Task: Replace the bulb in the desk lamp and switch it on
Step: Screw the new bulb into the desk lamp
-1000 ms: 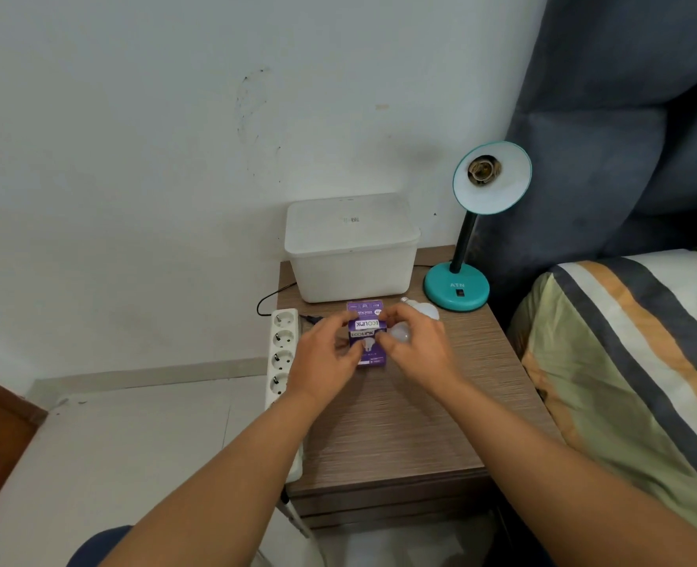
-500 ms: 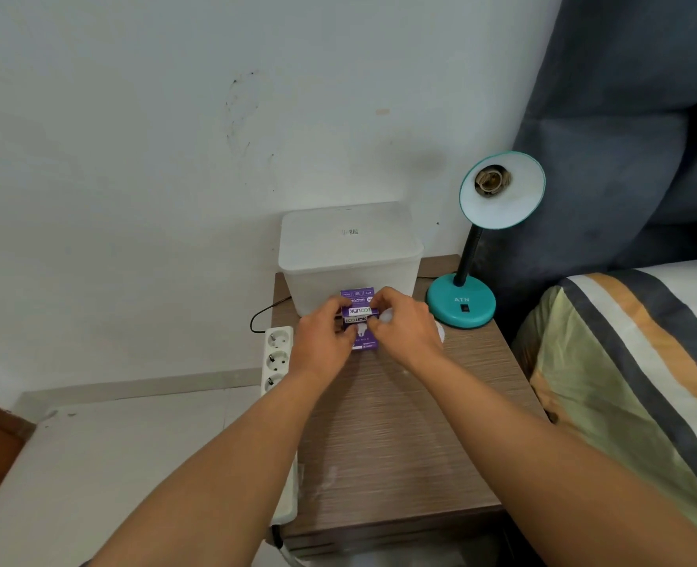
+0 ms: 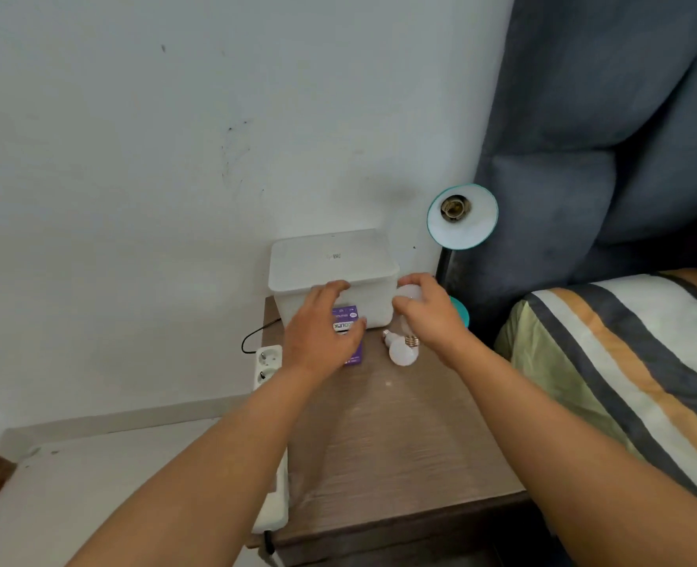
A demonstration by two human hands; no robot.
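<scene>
A teal desk lamp (image 3: pixel 462 216) stands at the back right of the wooden bedside table (image 3: pixel 400 444); its shade faces me and the socket inside holds no bulb. My right hand (image 3: pixel 428 313) grips a white bulb (image 3: pixel 409 294) just above the table, its metal screw base pointing down. A second white bulb (image 3: pixel 402 350) lies on the table below it. My left hand (image 3: pixel 322 333) is shut on a purple bulb box (image 3: pixel 348 323) in front of the white container.
A white lidded plastic container (image 3: pixel 332 263) sits against the wall behind my hands. A white power strip (image 3: pixel 267 364) runs along the table's left edge with a black cable. A bed with a striped cover (image 3: pixel 624 362) and a grey headboard is on the right.
My right hand has come away from the box to the right, holding a white bulb. My left hand keeps the purple box. The view has tilted upward.
</scene>
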